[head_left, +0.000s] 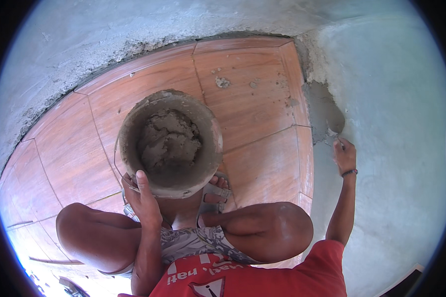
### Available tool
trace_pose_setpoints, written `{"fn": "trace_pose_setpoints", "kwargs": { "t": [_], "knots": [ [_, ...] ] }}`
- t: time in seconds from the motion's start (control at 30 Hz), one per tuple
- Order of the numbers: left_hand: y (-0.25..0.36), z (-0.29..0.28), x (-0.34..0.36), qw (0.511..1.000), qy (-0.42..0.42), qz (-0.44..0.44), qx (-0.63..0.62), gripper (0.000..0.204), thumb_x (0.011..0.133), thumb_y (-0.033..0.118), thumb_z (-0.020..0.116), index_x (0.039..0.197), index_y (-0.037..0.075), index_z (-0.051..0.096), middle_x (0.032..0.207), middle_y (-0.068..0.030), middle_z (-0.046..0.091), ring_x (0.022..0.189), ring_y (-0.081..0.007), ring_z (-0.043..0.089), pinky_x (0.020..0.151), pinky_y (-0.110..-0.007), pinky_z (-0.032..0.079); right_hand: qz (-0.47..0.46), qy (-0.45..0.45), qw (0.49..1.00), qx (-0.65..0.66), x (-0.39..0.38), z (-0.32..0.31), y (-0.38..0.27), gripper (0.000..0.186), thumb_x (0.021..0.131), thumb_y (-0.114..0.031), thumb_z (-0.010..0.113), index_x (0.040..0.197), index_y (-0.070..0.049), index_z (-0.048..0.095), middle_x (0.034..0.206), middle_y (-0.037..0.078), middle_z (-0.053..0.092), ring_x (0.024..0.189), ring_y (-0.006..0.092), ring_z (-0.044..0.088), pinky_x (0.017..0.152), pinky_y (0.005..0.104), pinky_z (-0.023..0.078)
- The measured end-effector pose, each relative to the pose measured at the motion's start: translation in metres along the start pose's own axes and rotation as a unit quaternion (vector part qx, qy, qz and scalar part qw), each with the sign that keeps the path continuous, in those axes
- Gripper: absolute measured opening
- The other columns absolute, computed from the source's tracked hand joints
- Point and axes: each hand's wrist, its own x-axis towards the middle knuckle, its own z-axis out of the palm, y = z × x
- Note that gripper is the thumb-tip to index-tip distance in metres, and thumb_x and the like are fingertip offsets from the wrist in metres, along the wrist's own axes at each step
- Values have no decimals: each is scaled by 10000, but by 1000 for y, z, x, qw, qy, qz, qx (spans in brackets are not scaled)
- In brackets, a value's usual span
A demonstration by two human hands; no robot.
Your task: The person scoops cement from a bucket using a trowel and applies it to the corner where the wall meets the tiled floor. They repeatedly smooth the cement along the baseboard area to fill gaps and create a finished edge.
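My left hand point(142, 198) grips the near-left rim of a dirty bucket point(209, 143), beside its thin wire handle; a lump of wet grey mortar point(169, 136) lies inside. At the right, my right hand point(345, 157) is closed on a small trowel point(334, 132), whose blade is at the lower end of a dark, wet mortar patch point(323, 106). This patch runs along the joint between the tiles and the pale plastered wall.
Wood-look tiles point(248, 94) carry small mortar crumbs point(222, 82). Plastered wall point(391, 123) borders them at the right, with a rough edge point(134, 52) along the far side. My bent knees point(282, 227) and sandalled foot point(215, 195) are close below the bucket.
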Motion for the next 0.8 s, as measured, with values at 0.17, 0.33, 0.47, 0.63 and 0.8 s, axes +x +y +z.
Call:
{"fn": "trace_pose_setpoints", "kwargs": {
  "t": [0.17,0.33,0.47,0.63,0.8],
  "knots": [
    [2,-5,0,999,0,-32,16,501,1014,393,531,1229,-59,501,1063,-95,547,975,-165,482,897,-303,394,-64,25,997,-40,-19,-2,-24,358,913,-224,648,1180,16,650,691,122,623,559,177,569,555,337,495],
    [-2,-7,1,999,-25,-44,10,528,1014,398,531,1267,-64,484,1092,-106,548,992,-175,486,910,-309,396,-163,-34,970,-177,27,56,3,351,888,-218,644,1173,-12,642,749,219,630,686,267,648,692,417,523],
    [-4,4,-1,1000,1,-19,-6,464,1018,370,531,1193,-59,510,999,-81,555,902,-150,479,851,-296,401,-150,27,970,-188,62,68,2,387,897,-252,653,1177,15,636,727,177,642,616,231,647,604,385,518],
    [-10,-6,-1,999,9,-34,-20,452,1022,355,532,1213,-53,503,1053,-90,561,959,-163,500,900,-307,398,-63,14,998,13,37,11,-45,414,920,-260,645,1204,41,623,707,111,633,499,159,570,500,321,487],
    [-12,1,-2,997,-3,-34,-74,430,1022,337,539,1206,-49,498,1068,-92,561,972,-160,500,903,-313,402,-33,64,994,81,-3,-23,-52,370,931,-185,620,1224,43,614,726,43,580,593,108,539,524,290,475]
  ]
}}
